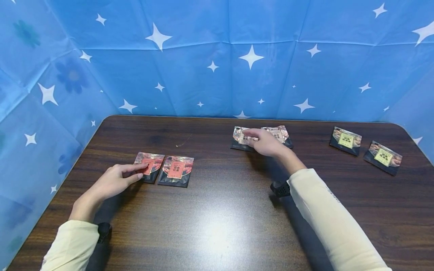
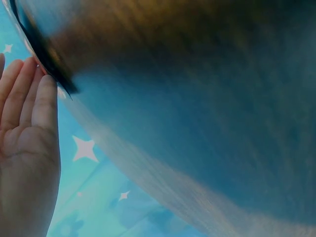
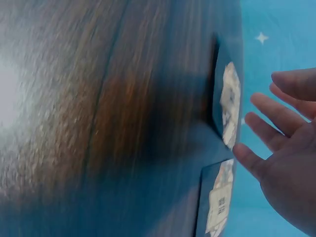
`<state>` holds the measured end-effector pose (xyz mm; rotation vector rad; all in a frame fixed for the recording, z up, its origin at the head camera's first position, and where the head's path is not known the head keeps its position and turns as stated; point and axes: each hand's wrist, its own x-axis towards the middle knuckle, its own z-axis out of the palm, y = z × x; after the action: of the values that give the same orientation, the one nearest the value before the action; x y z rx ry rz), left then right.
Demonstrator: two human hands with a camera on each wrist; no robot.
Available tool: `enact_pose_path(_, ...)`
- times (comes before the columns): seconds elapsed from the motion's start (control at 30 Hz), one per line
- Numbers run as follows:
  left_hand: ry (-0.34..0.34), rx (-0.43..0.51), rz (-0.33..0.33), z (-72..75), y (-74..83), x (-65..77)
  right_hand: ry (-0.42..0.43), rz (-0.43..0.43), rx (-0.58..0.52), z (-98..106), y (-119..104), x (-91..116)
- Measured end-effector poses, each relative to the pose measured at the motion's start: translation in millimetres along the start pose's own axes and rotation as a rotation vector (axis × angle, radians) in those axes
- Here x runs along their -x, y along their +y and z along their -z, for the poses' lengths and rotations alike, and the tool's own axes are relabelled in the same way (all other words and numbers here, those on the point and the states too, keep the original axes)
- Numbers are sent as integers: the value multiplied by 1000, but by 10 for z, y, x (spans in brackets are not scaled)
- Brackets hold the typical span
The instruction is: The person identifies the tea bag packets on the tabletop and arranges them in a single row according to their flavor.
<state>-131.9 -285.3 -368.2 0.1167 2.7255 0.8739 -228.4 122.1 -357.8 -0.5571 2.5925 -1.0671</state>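
Two flat packets with red labels lie side by side at the left. My left hand (image 1: 110, 183) touches the outer red-labelled packet (image 1: 155, 162) with extended fingers, and the other red-labelled packet (image 1: 175, 171) lies just to its right. Farther back, my right hand (image 1: 268, 144) is over a pale-labelled packet (image 1: 238, 137), its fingers loosely bent and holding nothing. A second pale-labelled packet (image 1: 279, 134) is partly hidden behind that hand. In the right wrist view the fingers appear apart from the packets. The left wrist view shows straight fingers (image 2: 45, 98) against a packet edge.
Two yellow-labelled packets, one inner (image 1: 346, 140) and one outer (image 1: 383, 157), lie at the right of the dark wooden table (image 1: 217, 210). A blue star-patterned cloth (image 1: 203, 82) stands behind the table's back edge and along its left side.
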Motion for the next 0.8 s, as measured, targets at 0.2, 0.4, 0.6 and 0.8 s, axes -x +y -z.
enact_pose_path(0.2, 6, -29, 0, 2, 8, 1, 6, -36, -9, 8, 84, 12)
enact_pose_path(0.4, 4, -33, -12, 3, 7, 6, 7, -20, -4, -21, 106, -11)
enact_pose_path(0.6, 9, -37, -22, 6, -5, 5, -5, -43, 6, -30, 121, -51)
enact_pose_path(0.8, -9, -5, -4, 20, 1, 8, -11, 10, 68, -73, 152, -74)
